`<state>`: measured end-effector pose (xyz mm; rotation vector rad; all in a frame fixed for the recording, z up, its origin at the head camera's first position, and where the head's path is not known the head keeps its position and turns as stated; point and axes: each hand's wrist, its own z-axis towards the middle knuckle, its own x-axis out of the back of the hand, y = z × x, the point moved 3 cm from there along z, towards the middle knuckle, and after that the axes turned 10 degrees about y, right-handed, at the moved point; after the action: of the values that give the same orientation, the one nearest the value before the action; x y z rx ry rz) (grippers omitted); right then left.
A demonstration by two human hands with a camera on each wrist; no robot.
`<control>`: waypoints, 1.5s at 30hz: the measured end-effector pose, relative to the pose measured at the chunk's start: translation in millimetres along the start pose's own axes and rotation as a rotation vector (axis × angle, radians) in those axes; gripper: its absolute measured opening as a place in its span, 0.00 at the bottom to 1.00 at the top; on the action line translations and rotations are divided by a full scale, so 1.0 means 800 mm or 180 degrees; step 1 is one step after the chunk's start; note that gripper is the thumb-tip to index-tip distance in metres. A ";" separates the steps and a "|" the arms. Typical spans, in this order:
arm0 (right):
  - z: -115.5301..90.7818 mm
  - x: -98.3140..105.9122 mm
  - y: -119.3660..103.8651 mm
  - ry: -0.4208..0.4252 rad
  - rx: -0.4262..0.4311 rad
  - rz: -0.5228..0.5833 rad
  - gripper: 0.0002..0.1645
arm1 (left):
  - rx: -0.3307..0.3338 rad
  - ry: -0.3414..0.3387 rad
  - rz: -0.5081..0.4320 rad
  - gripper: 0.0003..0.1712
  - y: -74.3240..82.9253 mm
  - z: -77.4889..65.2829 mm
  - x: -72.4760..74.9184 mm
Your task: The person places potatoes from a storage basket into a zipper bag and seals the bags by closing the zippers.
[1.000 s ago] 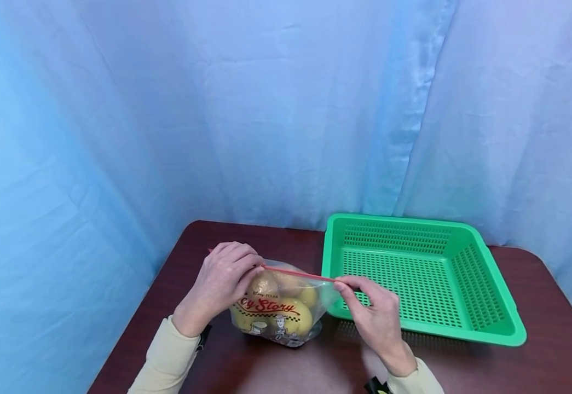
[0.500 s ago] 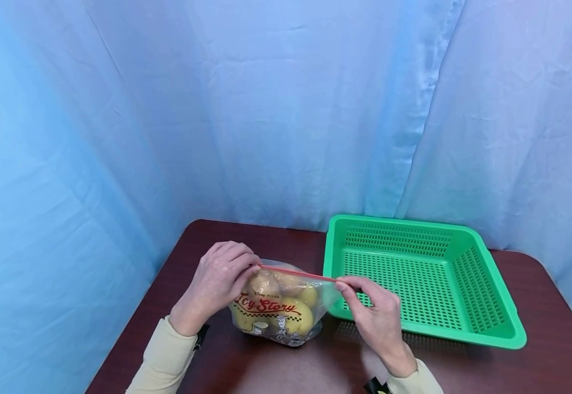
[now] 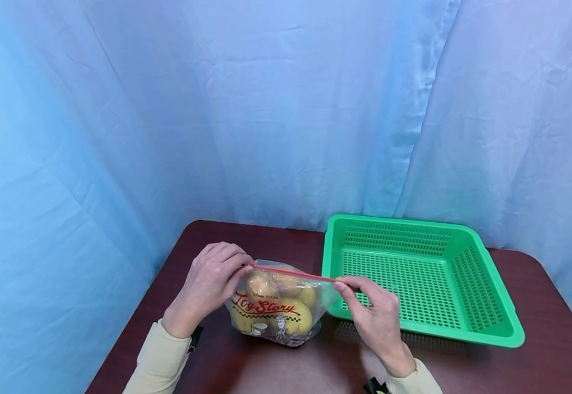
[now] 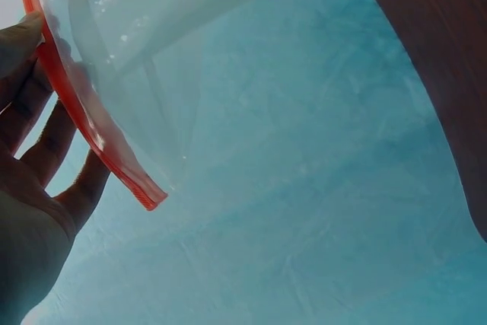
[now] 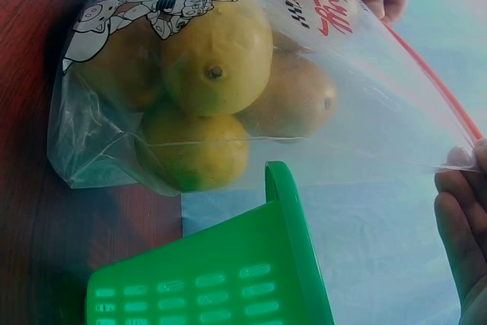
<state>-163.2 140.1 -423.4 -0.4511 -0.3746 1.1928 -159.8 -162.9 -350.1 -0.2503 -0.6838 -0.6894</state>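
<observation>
A clear zip bag [image 3: 271, 309] with red "Toy Story" lettering and cartoon figures stands on the table, holding several round yellow-orange fruits [image 5: 217, 55]. Along its top runs a red zip strip [image 3: 290, 272], stretched straight between both hands. My left hand [image 3: 212, 276] pinches this strip toward its left end, thumb on the near side. In the left wrist view, the tail of the red strip [image 4: 125, 169] extends past the fingers. The right hand [image 3: 376, 312] pinches the strip's right end between thumb and forefinger, beside the green basket.
A green perforated plastic basket [image 3: 492, 334] sits on the right of the dark red-brown table [image 3: 290, 372], close beside the bag. Pale blue curtains [image 3: 286, 109] hang behind the table and on the left.
My left hand has slid a little leftward along the red strip, uncovering more of the strip and the lettering. The right hand, the bag and the basket have stayed in place.
</observation>
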 end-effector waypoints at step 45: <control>-0.001 -0.001 0.001 0.0026 0.0036 0.0048 0.06 | 0.0355 0.0170 0.0051 0.04 -0.035 -0.033 0.020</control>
<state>-163.9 139.5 -424.8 -0.4496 -0.3578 1.2068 -155.8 -203.3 -359.6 -0.1341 -0.6661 -0.6384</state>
